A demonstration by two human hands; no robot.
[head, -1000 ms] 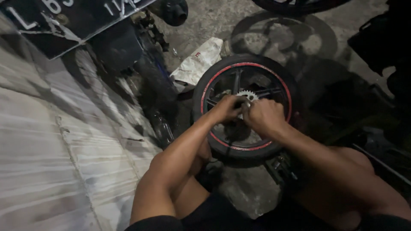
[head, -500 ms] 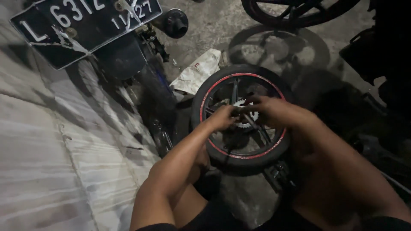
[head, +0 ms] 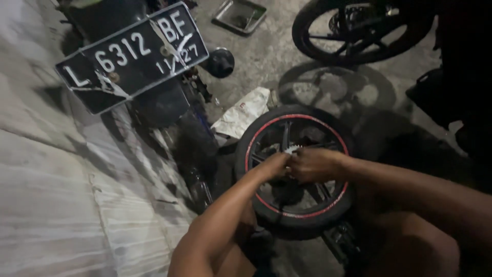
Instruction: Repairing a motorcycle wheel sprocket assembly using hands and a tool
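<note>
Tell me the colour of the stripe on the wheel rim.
Red, on the black wheel under both hands; head view.

Both forearms run in bare from the lower edge — the left from seven o'clock, the right from four. The left hand [head: 274, 165] and right hand [head: 313, 164] meet knuckle to knuckle, fingers curled closed.

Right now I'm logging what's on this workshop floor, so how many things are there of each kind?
Wheels: 2, one with a red rim stripe under both hands, one upright
Number plates: 1
Metal trays: 1
White bags: 1
Total: 5
</note>
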